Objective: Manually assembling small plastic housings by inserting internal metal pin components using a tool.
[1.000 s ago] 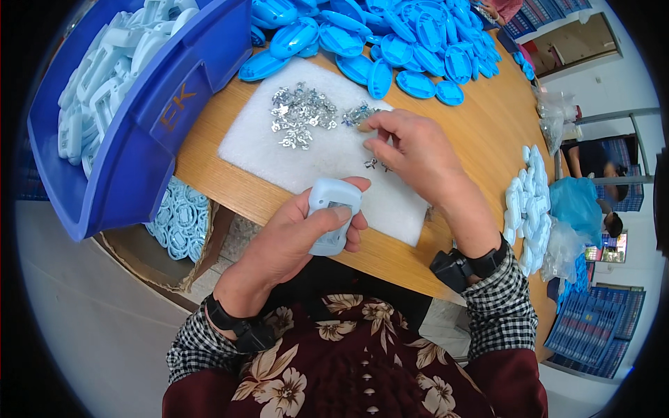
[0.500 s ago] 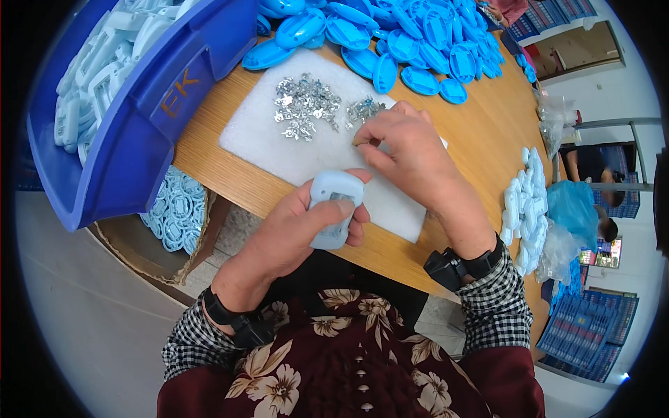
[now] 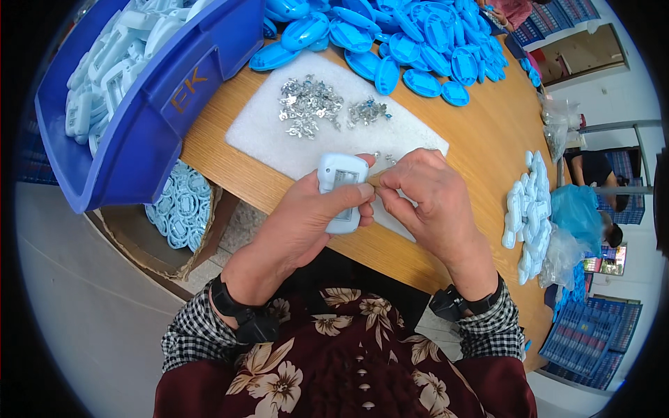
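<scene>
A pale blue plastic casing (image 3: 334, 164) with a rectangular recess is gripped in my left hand (image 3: 296, 209), the thumb lying across its face. Close to the casing's right edge is my right hand (image 3: 442, 198), thumb and forefinger pinched together; whatever is between them is too small to make out. Beyond both hands lies a white foam pad (image 3: 261, 139). On it rest a heap of small silvery metal clips (image 3: 306, 104) and a smaller heap of metal parts (image 3: 368, 111). A few loose metal bits (image 3: 390, 159) show beside my right fingertips.
At left, a dark blue bin (image 3: 157, 115) holds pale casings; below it, a cardboard box (image 3: 202, 254) contains pale blue rings. Bright blue oval shells (image 3: 418, 49) are piled at the back. More pale casings (image 3: 526, 209) lie right, near plastic bags (image 3: 575, 209). Other people are farther off.
My right hand has come back from the small metal heap to the casing's right side. The casing has shifted slightly up and right in my left hand, which still holds it.
</scene>
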Tool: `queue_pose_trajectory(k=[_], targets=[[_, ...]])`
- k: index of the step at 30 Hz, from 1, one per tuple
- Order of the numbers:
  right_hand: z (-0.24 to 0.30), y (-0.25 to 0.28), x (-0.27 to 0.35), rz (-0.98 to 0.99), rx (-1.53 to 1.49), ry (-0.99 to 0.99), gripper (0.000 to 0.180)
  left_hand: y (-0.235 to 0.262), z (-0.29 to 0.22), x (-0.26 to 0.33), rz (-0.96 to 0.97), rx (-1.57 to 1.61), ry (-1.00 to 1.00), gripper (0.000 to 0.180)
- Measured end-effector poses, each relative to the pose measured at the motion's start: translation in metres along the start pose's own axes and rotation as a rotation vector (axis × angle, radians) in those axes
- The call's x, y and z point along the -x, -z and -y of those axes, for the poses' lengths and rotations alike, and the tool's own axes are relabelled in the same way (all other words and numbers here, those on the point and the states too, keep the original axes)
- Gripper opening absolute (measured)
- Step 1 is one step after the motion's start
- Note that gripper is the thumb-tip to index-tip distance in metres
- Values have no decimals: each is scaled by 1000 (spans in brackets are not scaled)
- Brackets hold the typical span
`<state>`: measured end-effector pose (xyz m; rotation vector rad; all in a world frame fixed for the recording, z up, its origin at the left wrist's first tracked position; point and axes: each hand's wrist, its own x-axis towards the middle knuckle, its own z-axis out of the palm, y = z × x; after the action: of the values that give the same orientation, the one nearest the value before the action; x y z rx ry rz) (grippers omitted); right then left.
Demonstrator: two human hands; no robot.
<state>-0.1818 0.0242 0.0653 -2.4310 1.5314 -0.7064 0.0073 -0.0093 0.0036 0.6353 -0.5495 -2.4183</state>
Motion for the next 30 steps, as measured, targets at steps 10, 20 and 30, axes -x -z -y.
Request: queue_pose_trajectory(k=[10, 20, 30], targets=[[6, 9, 30, -62, 22, 13, 30, -11, 12, -4, -5, -30, 16, 56], [4, 14, 50, -142, -42, -90, 25, -25, 19, -3, -20, -149, 7, 56], [4, 9, 54, -92, -574, -553, 12, -33, 19, 0, -33, -197, -5, 50]])
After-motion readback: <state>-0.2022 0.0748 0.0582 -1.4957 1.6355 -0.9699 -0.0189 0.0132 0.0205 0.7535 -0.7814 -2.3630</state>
